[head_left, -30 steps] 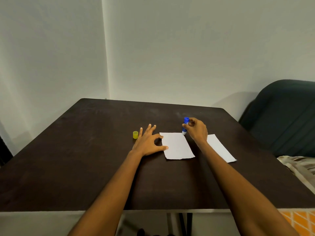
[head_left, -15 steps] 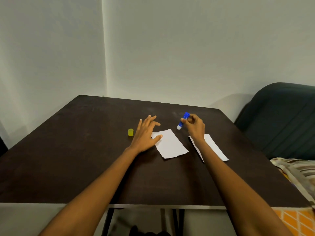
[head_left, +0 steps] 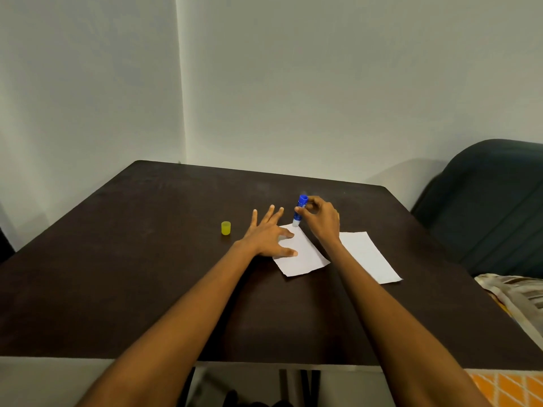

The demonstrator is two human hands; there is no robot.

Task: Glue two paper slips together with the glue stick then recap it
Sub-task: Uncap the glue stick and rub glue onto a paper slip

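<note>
On the table, one slip lies at the middle. The cap stands left of it, the second slip right. The glue stick touches its far corner.

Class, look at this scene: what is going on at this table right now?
A person is gluing paper. The left hand lies flat on one paper slip, holding it to the dark table. The right hand grips the blue glue stick, tip down at the slip's far corner. A second slip lies apart to the right, and the yellow cap stands off to the left.
</note>
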